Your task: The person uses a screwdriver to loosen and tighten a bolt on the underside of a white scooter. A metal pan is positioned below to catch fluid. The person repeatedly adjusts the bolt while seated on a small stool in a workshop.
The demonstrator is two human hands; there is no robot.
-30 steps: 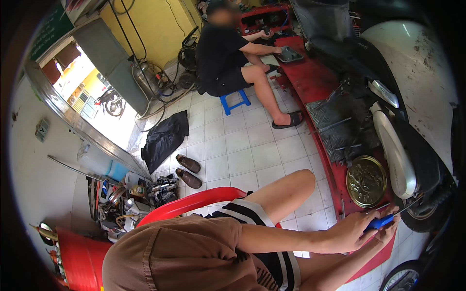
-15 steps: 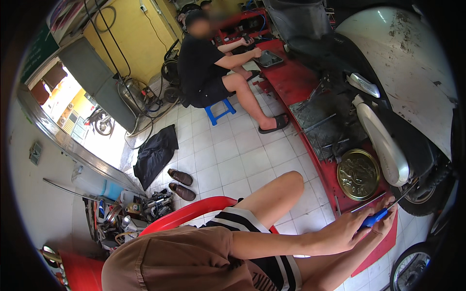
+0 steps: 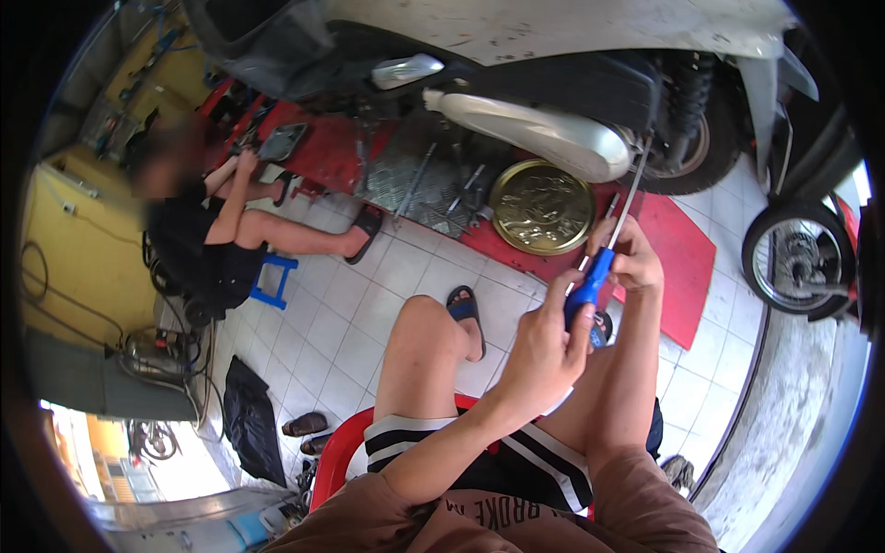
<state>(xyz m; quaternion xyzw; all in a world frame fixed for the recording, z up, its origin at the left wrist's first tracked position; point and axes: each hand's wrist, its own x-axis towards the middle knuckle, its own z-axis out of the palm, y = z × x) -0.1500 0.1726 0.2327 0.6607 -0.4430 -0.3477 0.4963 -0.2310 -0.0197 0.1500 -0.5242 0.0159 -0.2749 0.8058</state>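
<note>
A screwdriver [image 3: 591, 284] with a blue handle and a long metal shank is held in front of me. My left hand [image 3: 548, 355] is closed round the lower end of its handle. Where the handle meets the shank, my right hand [image 3: 636, 263] grips it with thumb and fingers. The shank slants up and away towards the scooter's [image 3: 539, 129] rear end, near the silver cover. Whether its tip touches anything there I cannot make out. Behind my fingers a thin metal rod shows in part. Just left of it, a round gold-coloured tray [image 3: 542, 207] lies on the red platform [image 3: 678, 276].
Metal tools [image 3: 468, 187] lie on the grey tread plate left of the tray. At the far left a person [image 3: 198, 207] sits on a blue stool [image 3: 275, 279], hands at a grey tray [image 3: 283, 142]. Another wheel [image 3: 797, 258] stands at right. Shoes [image 3: 304, 424] and a black bag [image 3: 251, 419] are on the tiles.
My view has swung right, so the scooter now spans the top. The screwdriver has come more upright in front of me, still in both hands. The seated person now appears farther left.
</note>
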